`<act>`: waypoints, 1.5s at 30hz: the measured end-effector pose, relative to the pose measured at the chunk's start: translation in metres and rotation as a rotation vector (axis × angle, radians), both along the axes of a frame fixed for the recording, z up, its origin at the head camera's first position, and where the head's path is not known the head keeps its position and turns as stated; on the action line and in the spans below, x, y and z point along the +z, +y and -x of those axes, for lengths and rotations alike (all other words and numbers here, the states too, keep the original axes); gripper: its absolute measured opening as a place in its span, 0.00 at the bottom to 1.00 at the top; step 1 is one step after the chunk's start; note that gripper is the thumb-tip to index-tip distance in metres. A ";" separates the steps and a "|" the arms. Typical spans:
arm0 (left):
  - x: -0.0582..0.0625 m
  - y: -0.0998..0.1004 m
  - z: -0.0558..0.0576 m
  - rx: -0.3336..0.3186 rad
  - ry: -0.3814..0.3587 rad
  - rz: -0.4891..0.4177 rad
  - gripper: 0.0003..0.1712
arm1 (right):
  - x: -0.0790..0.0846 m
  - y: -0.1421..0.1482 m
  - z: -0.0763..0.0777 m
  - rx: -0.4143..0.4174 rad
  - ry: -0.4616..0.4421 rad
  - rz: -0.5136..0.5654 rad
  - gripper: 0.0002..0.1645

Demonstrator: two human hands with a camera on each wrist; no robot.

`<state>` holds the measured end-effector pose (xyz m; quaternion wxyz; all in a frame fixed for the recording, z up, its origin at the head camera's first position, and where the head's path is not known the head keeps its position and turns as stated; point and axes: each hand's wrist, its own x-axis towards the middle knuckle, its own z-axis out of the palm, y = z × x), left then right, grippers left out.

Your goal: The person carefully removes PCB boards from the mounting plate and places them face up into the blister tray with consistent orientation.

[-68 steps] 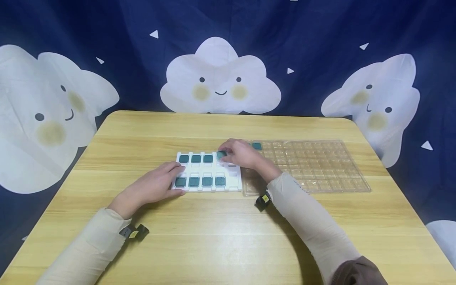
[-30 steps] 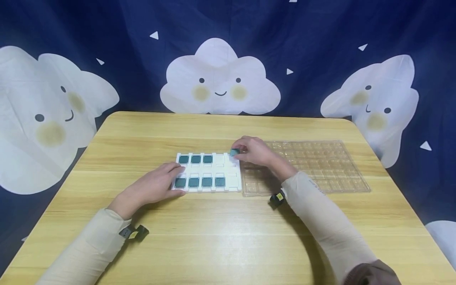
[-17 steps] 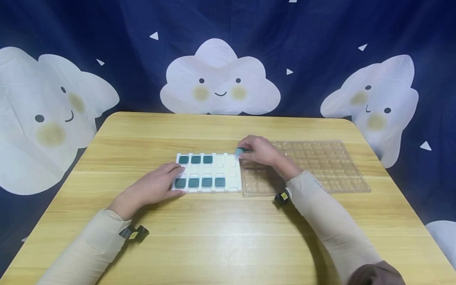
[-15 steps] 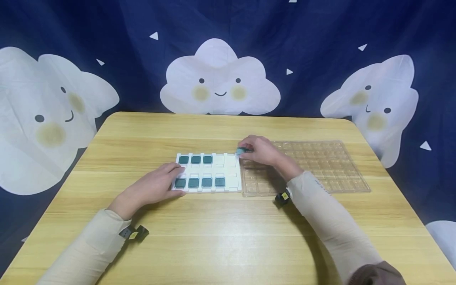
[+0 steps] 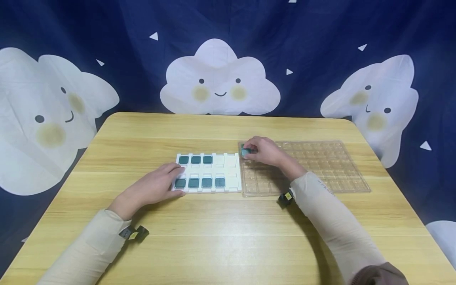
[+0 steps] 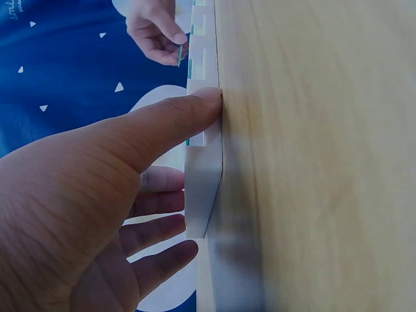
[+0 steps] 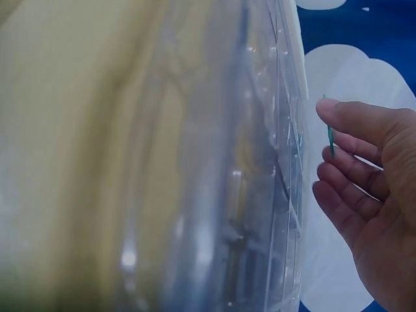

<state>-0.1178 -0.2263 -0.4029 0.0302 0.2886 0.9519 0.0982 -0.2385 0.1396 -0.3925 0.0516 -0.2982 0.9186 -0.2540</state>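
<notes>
My left hand grips the left end of a white slotted tray, thumb along its near edge and the other fingers at the end. Small green circuit boards sit in the tray, three in the back row and several in the front row; the slots at its right end are bare. My right hand pinches another small green circuit board between thumb and fingertips, over the back left corner of a clear compartment tray. In the right wrist view this board appears edge-on, above the clear tray's surface.
Both trays lie side by side on a wooden table, their edges close together. A dark blue curtain with cloud shapes hangs behind the table's far edge. Small black wrist cameras are strapped to both sleeves.
My right hand has lifted the circuit board from the white tray's back row and carried it rightward over the clear tray's corner. My left hand has stayed on the white tray.
</notes>
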 end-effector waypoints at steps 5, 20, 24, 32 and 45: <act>0.000 0.000 0.000 -0.002 0.005 -0.003 0.46 | 0.000 0.001 0.000 -0.025 -0.028 -0.008 0.21; 0.001 0.000 0.001 0.009 -0.018 0.003 0.47 | -0.004 0.002 0.002 -0.046 -0.094 -0.025 0.22; 0.000 0.000 0.000 0.006 -0.013 0.004 0.47 | -0.005 0.002 0.002 -0.044 -0.095 -0.031 0.22; 0.001 0.000 0.000 0.009 -0.008 0.003 0.46 | -0.003 0.002 0.002 -0.044 -0.099 -0.044 0.23; 0.001 0.000 0.000 0.009 -0.007 0.005 0.46 | -0.004 0.003 0.002 -0.016 -0.061 -0.076 0.23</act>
